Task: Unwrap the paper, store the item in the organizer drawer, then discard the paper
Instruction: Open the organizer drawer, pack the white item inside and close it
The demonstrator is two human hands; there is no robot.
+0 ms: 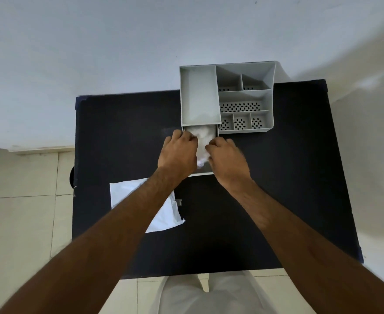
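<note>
A grey organizer (245, 96) stands at the far side of the black table (277, 177). Its drawer (201, 174) is pulled out toward me from under the left compartment. A white crumpled bundle (201, 139) lies in the drawer. My left hand (178, 152) and my right hand (226, 157) are over the drawer on either side of the bundle, fingers curled onto it. My hands hide most of the drawer. A flat white paper sheet (164, 214) lies on the table near left, partly under my left forearm.
The organizer's right side has several small compartments with perforated floors (239, 107). The table's back edge meets a white wall (118, 53). Tiled floor (18, 211) shows to the left of the table and below its near edge.
</note>
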